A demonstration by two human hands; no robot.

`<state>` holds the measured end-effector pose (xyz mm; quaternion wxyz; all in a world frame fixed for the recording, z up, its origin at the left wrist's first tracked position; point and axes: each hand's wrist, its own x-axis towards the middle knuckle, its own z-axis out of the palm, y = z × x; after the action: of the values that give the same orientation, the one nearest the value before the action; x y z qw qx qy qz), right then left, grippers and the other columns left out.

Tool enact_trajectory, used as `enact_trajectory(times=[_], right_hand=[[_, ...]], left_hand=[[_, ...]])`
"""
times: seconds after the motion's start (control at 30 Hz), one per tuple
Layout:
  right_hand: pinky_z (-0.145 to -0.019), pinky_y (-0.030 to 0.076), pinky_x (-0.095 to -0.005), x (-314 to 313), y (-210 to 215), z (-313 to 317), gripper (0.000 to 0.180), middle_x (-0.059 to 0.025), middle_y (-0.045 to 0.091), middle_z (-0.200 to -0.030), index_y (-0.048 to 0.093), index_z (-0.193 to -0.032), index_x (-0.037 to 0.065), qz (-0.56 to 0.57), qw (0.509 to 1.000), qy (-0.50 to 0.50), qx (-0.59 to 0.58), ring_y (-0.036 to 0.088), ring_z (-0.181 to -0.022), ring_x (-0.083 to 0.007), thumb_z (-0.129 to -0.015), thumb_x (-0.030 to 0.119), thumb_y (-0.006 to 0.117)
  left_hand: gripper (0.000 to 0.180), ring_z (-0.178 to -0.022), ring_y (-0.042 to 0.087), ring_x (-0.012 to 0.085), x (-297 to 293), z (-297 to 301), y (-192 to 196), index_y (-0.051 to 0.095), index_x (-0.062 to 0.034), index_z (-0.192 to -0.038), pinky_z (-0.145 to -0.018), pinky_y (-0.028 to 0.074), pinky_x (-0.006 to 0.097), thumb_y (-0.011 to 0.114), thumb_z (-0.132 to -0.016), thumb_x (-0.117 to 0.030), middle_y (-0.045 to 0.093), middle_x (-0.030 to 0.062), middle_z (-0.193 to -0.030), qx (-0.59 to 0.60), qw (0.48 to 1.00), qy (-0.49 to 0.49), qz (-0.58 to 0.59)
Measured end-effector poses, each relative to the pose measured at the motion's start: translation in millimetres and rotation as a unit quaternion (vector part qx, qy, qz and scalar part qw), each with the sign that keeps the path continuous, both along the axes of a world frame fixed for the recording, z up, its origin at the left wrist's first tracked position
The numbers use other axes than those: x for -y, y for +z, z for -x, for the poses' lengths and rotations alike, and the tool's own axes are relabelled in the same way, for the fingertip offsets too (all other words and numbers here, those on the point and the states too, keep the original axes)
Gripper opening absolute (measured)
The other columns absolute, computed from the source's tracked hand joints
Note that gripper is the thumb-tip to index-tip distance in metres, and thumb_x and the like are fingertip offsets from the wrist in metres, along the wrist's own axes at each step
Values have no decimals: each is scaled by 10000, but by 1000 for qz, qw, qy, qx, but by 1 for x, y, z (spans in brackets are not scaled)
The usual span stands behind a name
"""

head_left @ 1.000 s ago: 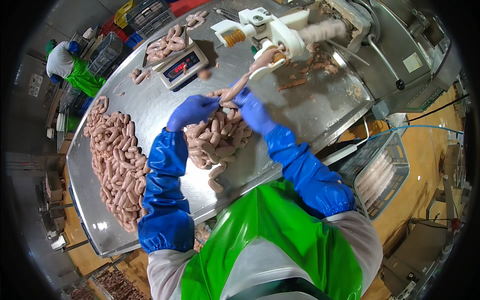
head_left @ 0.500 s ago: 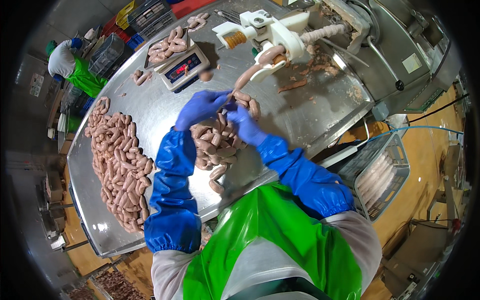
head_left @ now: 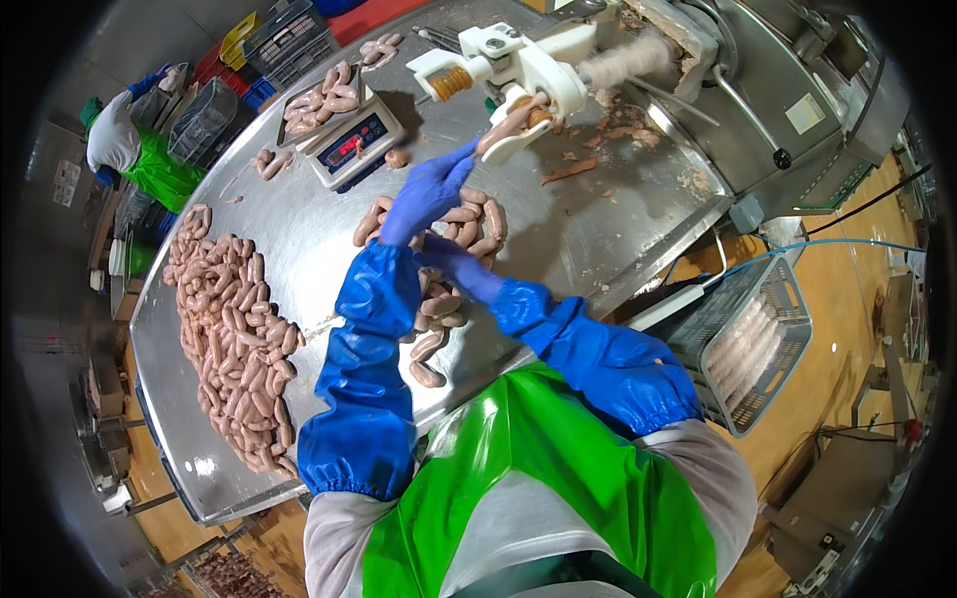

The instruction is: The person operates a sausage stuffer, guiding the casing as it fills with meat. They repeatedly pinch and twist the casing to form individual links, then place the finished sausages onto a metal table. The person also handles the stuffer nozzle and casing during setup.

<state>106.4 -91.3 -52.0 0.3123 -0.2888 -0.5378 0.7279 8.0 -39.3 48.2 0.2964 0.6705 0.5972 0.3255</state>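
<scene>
While the left hand (head_left: 429, 196) is touching the lower end of a sausage (head_left: 508, 128) that is hanging from a white fitting (head_left: 564, 85), its fingers are pointing away from the body; whether they are gripping, I cannot tell. The right hand (head_left: 461, 267) is lying low over linked sausages (head_left: 484, 231) on the metal counter (head_left: 618, 214), its fingertips hiding near the left wrist, so their grip cannot be told either. A larger heap of sausages (head_left: 239, 339) is covering the counter's left side. Beyond the hands, a scale (head_left: 354, 149) is carrying more sausages (head_left: 324, 100). To the right, a grey crate (head_left: 793, 351) is holding pale rods (head_left: 746, 349). At far left, a co-worker (head_left: 155, 164) is standing.
</scene>
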Motion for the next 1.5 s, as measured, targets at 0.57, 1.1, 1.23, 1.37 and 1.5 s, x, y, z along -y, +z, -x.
enact_trajectory(times=[0.57, 1.1, 1.23, 1.37, 1.5], right_hand=[[-776, 507, -325, -30, -40, -30, 353, -134, 623, -1076, 527, -1262, 41, -94, 995, -29, -16, 628, -918, -206, -914, 102, 546], [-759, 523, -293, -314, 70, -272, 263, -76, 689, -1022, 651, -1046, 18, -43, 930, -361, 46, 655, -908, -157, -938, 208, 504], [-820, 492, -295, -321, 79, -290, 269, -42, 691, -1024, 656, -1041, 16, -213, 929, -248, 176, 648, -895, -143, -937, 220, 514], [-874, 482, -306, -333, 75, -294, 291, -57, 689, -1058, 650, -1084, 24, -69, 941, -311, 115, 651, -952, -154, -951, 249, 520], [-880, 490, -307, -338, 71, -300, 335, -70, 684, -1082, 630, -1156, 12, -121, 957, -252, 82, 652, -989, -163, -971, 244, 472]], left_hand=[[527, -983, 598, 163, 2, -8, 14, 506, -47, -1365, -915, 458, 296, 543, -971, -394, 665, 129, -1129, 81, 996, 15, 46], [294, -662, 602, 125, 136, 194, -4, 733, -147, -1080, -604, 480, 292, 675, -855, -326, 674, 46, -735, -203, 888, 97, 400], [295, -881, 639, 356, 98, 154, -19, 717, -190, -1101, -761, 494, 467, 637, -837, -292, 672, 180, -932, -416, 895, 104, 125], [370, -928, 606, 363, 26, 45, 1, 634, -165, -1244, -850, 472, 434, 659, -884, -248, 654, 182, -1018, -134, 971, 69, -188], [523, -944, 610, 344, -38, -45, 36, 550, -159, -1346, -836, 485, 400, 695, -854, -261, 650, 173, -1074, -188, 938, 16, -290]])
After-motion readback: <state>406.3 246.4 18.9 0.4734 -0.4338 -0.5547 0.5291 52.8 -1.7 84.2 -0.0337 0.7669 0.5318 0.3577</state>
